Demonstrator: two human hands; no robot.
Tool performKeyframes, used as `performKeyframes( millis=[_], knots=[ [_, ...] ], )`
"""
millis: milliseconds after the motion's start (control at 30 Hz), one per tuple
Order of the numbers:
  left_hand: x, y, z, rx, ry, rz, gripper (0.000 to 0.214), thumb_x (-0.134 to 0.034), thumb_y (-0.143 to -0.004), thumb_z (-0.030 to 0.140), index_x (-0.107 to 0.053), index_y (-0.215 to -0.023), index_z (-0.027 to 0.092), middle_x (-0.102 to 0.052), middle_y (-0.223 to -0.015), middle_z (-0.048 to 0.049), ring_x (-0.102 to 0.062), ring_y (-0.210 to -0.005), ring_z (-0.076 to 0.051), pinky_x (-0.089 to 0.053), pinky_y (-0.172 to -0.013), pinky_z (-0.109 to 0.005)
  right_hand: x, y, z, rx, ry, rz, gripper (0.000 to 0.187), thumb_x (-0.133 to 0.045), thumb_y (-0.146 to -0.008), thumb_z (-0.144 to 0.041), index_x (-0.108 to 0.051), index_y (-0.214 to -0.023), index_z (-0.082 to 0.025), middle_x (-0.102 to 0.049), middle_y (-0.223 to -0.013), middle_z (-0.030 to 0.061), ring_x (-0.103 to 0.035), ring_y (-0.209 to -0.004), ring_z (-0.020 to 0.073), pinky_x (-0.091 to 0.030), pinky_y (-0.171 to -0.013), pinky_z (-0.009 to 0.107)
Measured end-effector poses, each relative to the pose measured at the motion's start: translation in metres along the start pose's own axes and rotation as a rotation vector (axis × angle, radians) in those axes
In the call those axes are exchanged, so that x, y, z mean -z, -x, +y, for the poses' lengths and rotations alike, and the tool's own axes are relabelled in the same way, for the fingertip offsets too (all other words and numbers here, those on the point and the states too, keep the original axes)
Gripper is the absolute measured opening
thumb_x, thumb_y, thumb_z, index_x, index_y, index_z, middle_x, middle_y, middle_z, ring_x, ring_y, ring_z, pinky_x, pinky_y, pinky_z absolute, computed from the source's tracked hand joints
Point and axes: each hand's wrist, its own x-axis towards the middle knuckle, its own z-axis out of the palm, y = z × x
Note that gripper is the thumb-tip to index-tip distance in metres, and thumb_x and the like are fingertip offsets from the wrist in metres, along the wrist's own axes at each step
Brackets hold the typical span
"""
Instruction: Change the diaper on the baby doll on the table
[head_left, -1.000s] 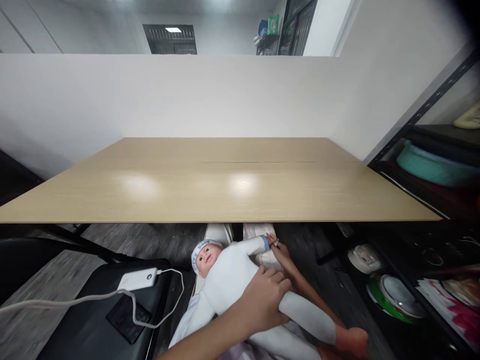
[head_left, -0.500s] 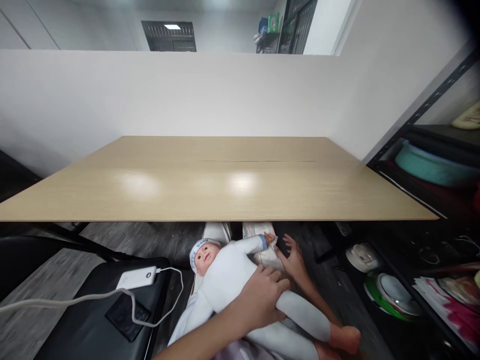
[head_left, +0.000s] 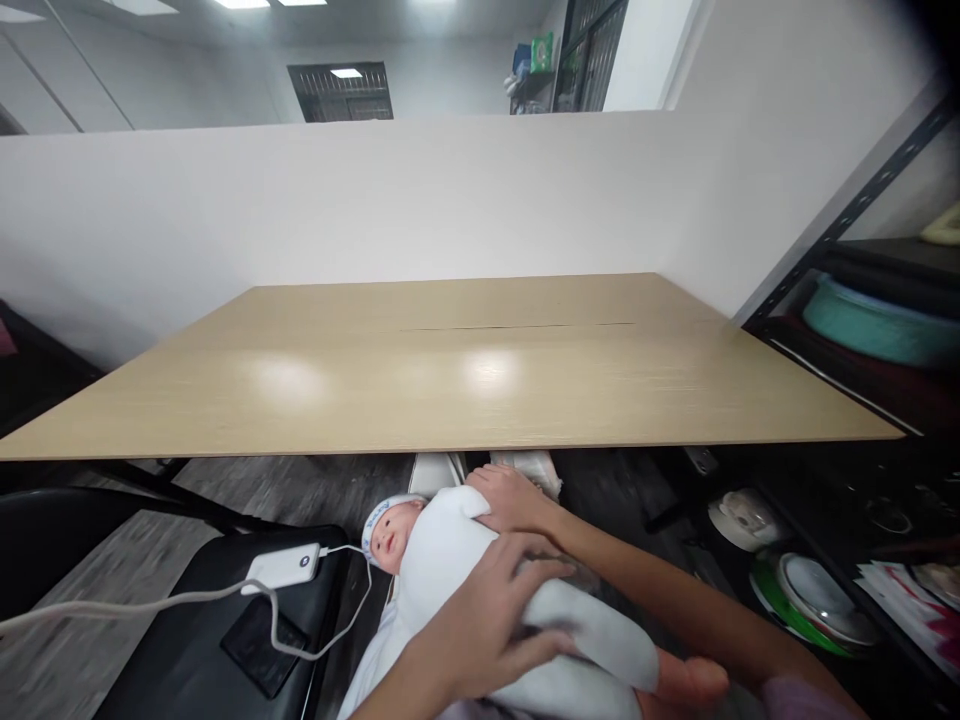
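A baby doll [head_left: 442,545] in a white suit and a printed cap lies on its back across my lap below the table edge, head to the left, bare feet [head_left: 694,682] to the right. My left hand [head_left: 491,610] rests over the doll's lower belly and hip, fingers spread and slightly bent. Further up, my right hand [head_left: 511,497] is closed over the doll's arm near the shoulder. That hand covers the doll's own hand and lower arm. Behind it a pale padded piece [head_left: 536,468] shows partly below the table edge.
A wooden table [head_left: 450,380] spans the view ahead. On the black chair [head_left: 180,620] at left lie a white power bank [head_left: 281,568] with a cable and a dark phone [head_left: 262,640]. Dark shelves at right hold a teal basin [head_left: 885,320] and lidded dishes [head_left: 821,600].
My right hand has moved left from beside the doll's hand onto its arm. The fingers of my left hand have spread. The doll's head has shifted slightly left and down in view.
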Motion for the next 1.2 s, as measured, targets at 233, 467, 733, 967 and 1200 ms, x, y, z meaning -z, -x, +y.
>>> performKeyframes(
  millis=[233, 467, 733, 967, 1200],
  knots=[
    [-0.015, 0.114, -0.051, -0.029, -0.223, 0.878, 0.020, -0.055, -0.095, 0.038, -0.054, -0.115, 0.033, -0.059, -0.092, -0.0053, -0.063, -0.084, -0.028, -0.056, -0.074, -0.047, 0.046, 0.038, -0.042, -0.162, -0.532, 0.308, 0.034, -0.056, -0.075, -0.012, -0.063, -0.106, -0.024, -0.072, -0.099, -0.0001, -0.064, -0.089, 0.0194, -0.046, -0.077, 0.027],
    [0.039, 0.071, -0.080, 0.298, -0.323, 0.674, 0.065, -0.068, -0.092, 0.038, -0.031, -0.144, 0.023, -0.052, -0.142, -0.0198, -0.058, -0.131, -0.035, -0.050, -0.106, -0.056, 0.076, 0.049, -0.032, -0.375, -0.855, 0.714, 0.021, -0.052, -0.078, -0.026, -0.060, -0.098, -0.023, -0.067, -0.090, -0.0017, -0.061, -0.083, 0.0193, -0.048, -0.073, 0.026],
    [0.124, -0.037, -0.108, 0.406, -0.197, 0.341, 0.050, -0.057, -0.096, 0.046, -0.046, -0.138, 0.021, -0.071, -0.126, -0.0120, -0.069, -0.112, -0.034, -0.052, -0.091, -0.042, 0.135, 0.047, 0.054, -0.495, -0.113, 0.627, 0.019, -0.063, -0.084, -0.040, -0.062, -0.093, -0.023, -0.069, -0.084, 0.0022, -0.060, -0.076, 0.0215, -0.039, -0.066, 0.029],
    [0.144, -0.080, -0.139, 0.342, -0.295, 0.207, 0.049, -0.056, -0.095, 0.047, -0.049, -0.135, 0.020, -0.073, -0.121, -0.0116, -0.068, -0.107, -0.032, -0.050, -0.089, -0.038, 0.136, 0.060, 0.105, -0.404, 0.222, 0.371, 0.025, -0.056, -0.097, -0.044, -0.065, -0.102, -0.021, -0.071, -0.101, 0.0088, -0.066, -0.094, 0.0253, -0.043, -0.076, 0.031],
    [0.151, -0.074, -0.162, 0.333, -0.463, 0.207, 0.053, -0.058, -0.095, 0.060, -0.056, -0.129, 0.018, -0.073, -0.113, -0.0117, -0.067, -0.103, -0.033, -0.048, -0.086, -0.038, 0.114, 0.071, 0.133, -0.377, 0.215, 0.472, 0.038, -0.056, -0.098, -0.057, -0.066, -0.111, -0.023, -0.072, -0.109, 0.0097, -0.066, -0.102, 0.0292, -0.048, -0.083, 0.035]
  ],
)
